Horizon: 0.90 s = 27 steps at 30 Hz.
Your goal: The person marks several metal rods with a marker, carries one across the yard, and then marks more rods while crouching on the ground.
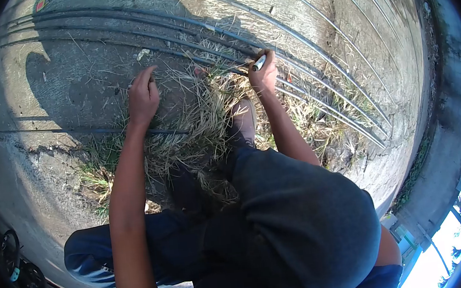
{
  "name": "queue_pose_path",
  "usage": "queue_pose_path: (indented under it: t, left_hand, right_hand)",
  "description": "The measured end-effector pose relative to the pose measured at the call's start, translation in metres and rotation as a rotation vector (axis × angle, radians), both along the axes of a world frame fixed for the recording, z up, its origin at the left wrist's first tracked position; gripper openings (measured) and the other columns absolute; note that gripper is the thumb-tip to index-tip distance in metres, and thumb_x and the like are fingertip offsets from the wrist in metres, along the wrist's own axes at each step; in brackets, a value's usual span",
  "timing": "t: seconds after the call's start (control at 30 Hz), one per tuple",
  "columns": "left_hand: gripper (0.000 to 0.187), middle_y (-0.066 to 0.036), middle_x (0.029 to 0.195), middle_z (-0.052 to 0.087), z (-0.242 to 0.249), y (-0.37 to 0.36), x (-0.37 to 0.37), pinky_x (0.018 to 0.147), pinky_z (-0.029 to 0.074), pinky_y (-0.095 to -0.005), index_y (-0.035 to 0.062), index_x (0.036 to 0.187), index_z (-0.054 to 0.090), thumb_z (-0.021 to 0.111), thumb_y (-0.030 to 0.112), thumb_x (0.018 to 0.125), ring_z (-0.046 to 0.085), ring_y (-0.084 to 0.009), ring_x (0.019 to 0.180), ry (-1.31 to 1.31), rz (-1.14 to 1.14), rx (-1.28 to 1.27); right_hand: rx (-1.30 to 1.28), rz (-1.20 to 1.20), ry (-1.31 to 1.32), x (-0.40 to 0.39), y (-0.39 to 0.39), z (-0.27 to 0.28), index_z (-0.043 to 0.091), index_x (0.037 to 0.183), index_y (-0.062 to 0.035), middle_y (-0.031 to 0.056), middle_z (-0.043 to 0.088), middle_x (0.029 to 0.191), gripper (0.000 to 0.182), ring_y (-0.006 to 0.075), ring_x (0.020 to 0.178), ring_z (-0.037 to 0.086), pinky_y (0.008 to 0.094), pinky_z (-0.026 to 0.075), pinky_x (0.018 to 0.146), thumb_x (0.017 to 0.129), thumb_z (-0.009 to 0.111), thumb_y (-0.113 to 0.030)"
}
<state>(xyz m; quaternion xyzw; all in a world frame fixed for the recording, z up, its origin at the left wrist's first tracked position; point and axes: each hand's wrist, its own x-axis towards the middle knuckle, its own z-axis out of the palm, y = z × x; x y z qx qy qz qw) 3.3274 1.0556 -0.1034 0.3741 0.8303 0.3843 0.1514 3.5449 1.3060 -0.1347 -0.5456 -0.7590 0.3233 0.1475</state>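
Several long thin metal rods (311, 61) lie side by side on the concrete, curving across the view. My right hand (263, 73) is closed round a short light-coloured marker-like object (259, 63), just over the rods. Out to the left, my left hand (143, 95) hovers above the shaded ground with its fingers apart and nothing in them. Dry grass (199, 108) spreads between the two hands and under some of the rods.
My foot (244, 121) stands in the grass between my arms. Another rod (168, 131) ends in the grass below my left hand. A bicycle wheel (10, 247) shows at the lower left. Rough concrete (57, 188) surrounds the grass.
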Motion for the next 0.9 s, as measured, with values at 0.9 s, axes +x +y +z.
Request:
queue_pose_path:
  t: [0.9]
  left_hand:
    - [0.026,-0.018,0.111,0.073,0.012,0.123,-0.038,0.080,0.056,-0.0430,0.0046,0.119,0.069,0.068,0.016,0.095,0.072,-0.0370,0.093,0.065,-0.075,-0.139]
  right_hand:
    - [0.214,0.650,0.131,-0.076,0.080,-0.043,0.053,0.122,-0.0069,0.0169,0.057,0.107,0.044,0.0386,0.106,0.053,0.0478,0.043,0.094,0.080,0.065,-0.004]
